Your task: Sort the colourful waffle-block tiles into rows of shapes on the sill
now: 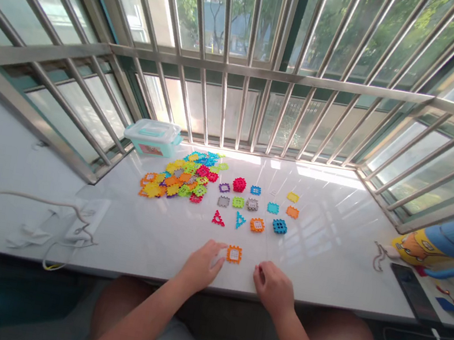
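- Head view, left hand [202, 264]: thumb and index finger are spread apart, the index fingertip at the near left edge of an orange square piece [234, 254]; contact cannot be told.
- Head view, right hand [274, 285]: fingers are curled inward; whether they press together or enclose anything cannot be told. The orange square piece lies on the white tabletop [325, 258], between the two hands' fingers.
- Head view, beyond the fingers: the red triangle [218, 219] and cyan triangle [240, 220] stand nearest the left fingertips; the blue block [280, 226] lies ahead of the right fingers.
- Head view, farther off: ahead and left of the left fingers, a mixed pile of pieces [181, 178] sits before a lidded box [152, 137].
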The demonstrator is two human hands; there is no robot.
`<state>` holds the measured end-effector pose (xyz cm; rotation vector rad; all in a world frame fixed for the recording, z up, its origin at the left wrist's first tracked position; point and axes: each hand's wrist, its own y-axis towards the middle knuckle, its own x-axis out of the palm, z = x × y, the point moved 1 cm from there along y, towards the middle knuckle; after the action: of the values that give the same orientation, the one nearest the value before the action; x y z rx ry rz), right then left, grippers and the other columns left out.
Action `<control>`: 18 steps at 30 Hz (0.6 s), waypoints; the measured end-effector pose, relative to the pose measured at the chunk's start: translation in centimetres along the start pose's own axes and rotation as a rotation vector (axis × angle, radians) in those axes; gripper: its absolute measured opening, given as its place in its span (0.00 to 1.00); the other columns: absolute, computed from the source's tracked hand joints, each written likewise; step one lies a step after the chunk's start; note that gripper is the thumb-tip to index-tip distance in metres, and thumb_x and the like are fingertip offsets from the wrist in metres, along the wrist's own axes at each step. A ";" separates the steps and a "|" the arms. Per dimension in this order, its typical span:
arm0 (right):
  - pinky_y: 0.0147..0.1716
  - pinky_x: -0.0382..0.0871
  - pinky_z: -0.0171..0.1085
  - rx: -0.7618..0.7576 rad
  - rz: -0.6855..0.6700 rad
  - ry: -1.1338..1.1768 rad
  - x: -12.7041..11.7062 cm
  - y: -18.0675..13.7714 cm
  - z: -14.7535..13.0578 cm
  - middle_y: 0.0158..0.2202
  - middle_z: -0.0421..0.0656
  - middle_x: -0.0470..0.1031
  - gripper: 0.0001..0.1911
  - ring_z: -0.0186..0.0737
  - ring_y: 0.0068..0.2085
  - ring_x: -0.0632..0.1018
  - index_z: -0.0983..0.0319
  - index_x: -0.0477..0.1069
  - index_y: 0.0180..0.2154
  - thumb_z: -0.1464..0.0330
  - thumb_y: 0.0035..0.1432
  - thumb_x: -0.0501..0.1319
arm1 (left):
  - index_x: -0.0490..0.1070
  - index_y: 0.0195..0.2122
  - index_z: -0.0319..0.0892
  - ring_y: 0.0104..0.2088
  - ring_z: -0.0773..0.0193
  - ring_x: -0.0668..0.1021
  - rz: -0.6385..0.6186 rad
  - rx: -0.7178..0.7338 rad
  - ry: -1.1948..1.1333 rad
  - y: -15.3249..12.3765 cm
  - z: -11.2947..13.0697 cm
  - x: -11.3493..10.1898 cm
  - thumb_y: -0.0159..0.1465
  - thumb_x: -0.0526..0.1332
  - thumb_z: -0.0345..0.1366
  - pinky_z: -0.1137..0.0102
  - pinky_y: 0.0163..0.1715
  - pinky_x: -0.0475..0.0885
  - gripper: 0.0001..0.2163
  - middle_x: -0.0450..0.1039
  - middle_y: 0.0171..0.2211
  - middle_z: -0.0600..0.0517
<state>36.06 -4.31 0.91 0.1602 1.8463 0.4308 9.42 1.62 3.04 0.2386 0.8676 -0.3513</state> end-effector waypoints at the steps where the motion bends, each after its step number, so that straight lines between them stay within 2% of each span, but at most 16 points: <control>1: 0.33 0.60 0.35 0.022 -0.008 0.030 0.0 0.2 -0.1 0.32 0.41 0.74 0.12 0.37 0.31 0.74 0.58 0.70 0.36 0.63 0.72 0.53 | 0.74 0.55 0.46 0.39 0.58 0.78 0.018 -0.069 0.050 0.6 -0.9 -0.9 0.71 0.56 0.41 0.66 0.42 0.69 0.15 0.76 0.42 0.47; 4: 0.34 0.65 0.36 0.076 -0.006 0.132 0.3 0.9 -1.2 0.43 0.45 0.75 0.11 0.41 0.39 0.78 0.57 0.70 0.47 0.58 0.71 0.56 | 0.76 0.40 0.44 0.33 0.58 0.77 0.047 -0.345 0.313 2.2 -4.3 -3.7 0.73 0.53 0.44 0.67 0.35 0.64 0.14 0.77 0.32 0.47; 7: 0.41 0.70 0.43 0.037 0.010 0.205 1.2 2.1 -3.1 0.51 0.50 0.73 0.21 0.51 0.50 0.76 0.57 0.66 0.55 0.53 0.66 0.62 | 0.76 0.36 0.43 0.33 0.57 0.78 0.097 -0.477 0.486 3.0 -6.9 -5.3 0.74 0.50 0.44 0.68 0.34 0.61 0.18 0.78 0.33 0.45; 9: 0.46 0.70 0.48 0.007 0.004 0.211 2.0 2.9 -4.6 0.56 0.52 0.71 0.27 0.55 0.53 0.74 0.56 0.64 0.58 0.52 0.64 0.64 | 0.77 0.36 0.44 0.33 0.56 0.78 0.127 -0.498 0.531 3.2 -7.7 -5.5 0.74 0.49 0.44 0.68 0.33 0.61 0.18 0.79 0.34 0.44; 11: 0.47 0.68 0.49 0.028 -0.022 0.185 2.8 3.6 -5.8 0.57 0.52 0.71 0.28 0.56 0.53 0.73 0.56 0.62 0.59 0.54 0.63 0.66 | 0.77 0.36 0.44 0.33 0.56 0.78 0.134 -0.500 0.545 3.2 -7.8 -5.2 0.73 0.50 0.43 0.68 0.33 0.60 0.18 0.79 0.34 0.44; 14: 0.46 0.67 0.48 0.065 -0.057 0.172 3.4 4.2 -6.4 0.54 0.50 0.73 0.22 0.54 0.50 0.73 0.56 0.64 0.57 0.59 0.65 0.64 | 0.77 0.35 0.44 0.32 0.57 0.78 0.140 -0.489 0.545 3.0 -7.8 -4.8 0.73 0.50 0.44 0.68 0.32 0.59 0.18 0.79 0.34 0.45; 18: 0.47 0.67 0.47 0.011 -0.052 0.236 3.2 4.6 -5.4 0.50 0.49 0.74 0.18 0.52 0.48 0.74 0.57 0.65 0.55 0.63 0.66 0.62 | 0.77 0.33 0.45 0.31 0.58 0.77 0.139 -0.486 0.551 3.0 -8.0 -4.9 0.73 0.50 0.44 0.68 0.31 0.57 0.19 0.79 0.32 0.46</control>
<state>29.44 -0.12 1.15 0.0709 2.0794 0.4174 2.10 8.11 2.01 -0.0653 1.4394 0.0713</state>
